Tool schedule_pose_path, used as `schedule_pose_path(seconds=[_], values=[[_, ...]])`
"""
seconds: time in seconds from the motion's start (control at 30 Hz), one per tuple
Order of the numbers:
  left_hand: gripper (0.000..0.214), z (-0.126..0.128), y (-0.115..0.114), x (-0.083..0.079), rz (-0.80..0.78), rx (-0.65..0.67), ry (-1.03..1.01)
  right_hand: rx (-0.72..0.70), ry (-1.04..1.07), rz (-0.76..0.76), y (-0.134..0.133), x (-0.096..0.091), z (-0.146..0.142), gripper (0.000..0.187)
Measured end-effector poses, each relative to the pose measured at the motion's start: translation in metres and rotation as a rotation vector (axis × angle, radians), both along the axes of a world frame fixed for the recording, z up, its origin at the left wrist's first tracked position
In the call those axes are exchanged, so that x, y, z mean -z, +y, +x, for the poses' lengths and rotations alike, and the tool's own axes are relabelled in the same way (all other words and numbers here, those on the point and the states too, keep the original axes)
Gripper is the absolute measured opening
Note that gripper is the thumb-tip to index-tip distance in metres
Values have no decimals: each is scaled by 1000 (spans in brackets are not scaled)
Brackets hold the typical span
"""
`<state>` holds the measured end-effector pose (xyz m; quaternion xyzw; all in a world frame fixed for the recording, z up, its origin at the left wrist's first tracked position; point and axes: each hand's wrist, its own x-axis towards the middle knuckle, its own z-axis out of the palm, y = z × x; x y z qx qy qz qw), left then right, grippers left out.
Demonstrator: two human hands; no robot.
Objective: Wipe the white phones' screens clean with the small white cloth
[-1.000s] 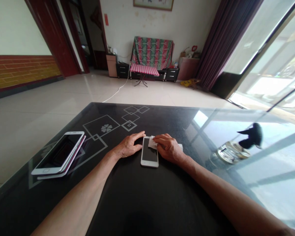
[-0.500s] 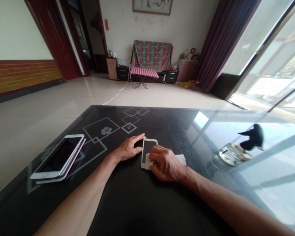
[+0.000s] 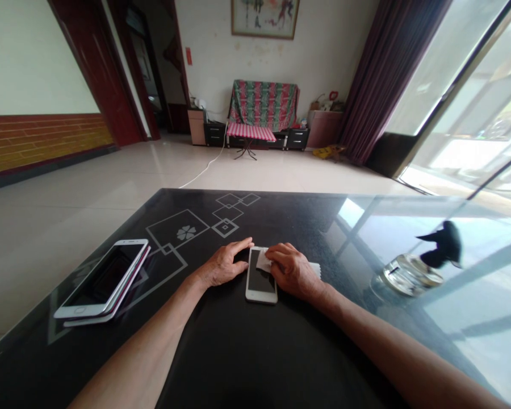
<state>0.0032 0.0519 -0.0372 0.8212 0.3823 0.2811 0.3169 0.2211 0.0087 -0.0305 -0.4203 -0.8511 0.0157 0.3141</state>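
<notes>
A small white phone (image 3: 260, 283) lies face up on the black glass table (image 3: 255, 352). My left hand (image 3: 223, 264) rests flat beside the phone's left edge, fingers stretched out and touching it. My right hand (image 3: 292, 270) presses a white wipe (image 3: 264, 260) onto the top end of the phone's screen, fingers curled over the wipe. Part of the wipe sticks out to the right of that hand.
Two larger phones (image 3: 104, 278) lie stacked at the table's left edge. A glass ashtray (image 3: 409, 275) stands at the right with a small black object (image 3: 445, 244) behind it. Beyond the table are tiled floor, a covered sofa and a sliding glass door.
My right hand slid the wipe down the phone screen toward me, then back up to the top end. My left hand stayed beside the phone.
</notes>
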Motion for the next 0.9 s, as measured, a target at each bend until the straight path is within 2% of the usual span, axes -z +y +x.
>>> schedule_pose_path(seconds=[0.23, 0.37, 0.67, 0.9], values=[[66, -1, 0, 1, -6, -5, 13, 23, 46, -29, 5, 4, 6, 24], [65, -1, 0, 1, 4, 6, 16, 31, 64, -91, -8, -1, 3, 18], [63, 0, -1, -4, 1, 3, 45, -91, -98, -174, -37, -20, -14, 8], [64, -1, 1, 3, 13, 18, 16, 15, -23, -71, -16, -8, -1, 14]])
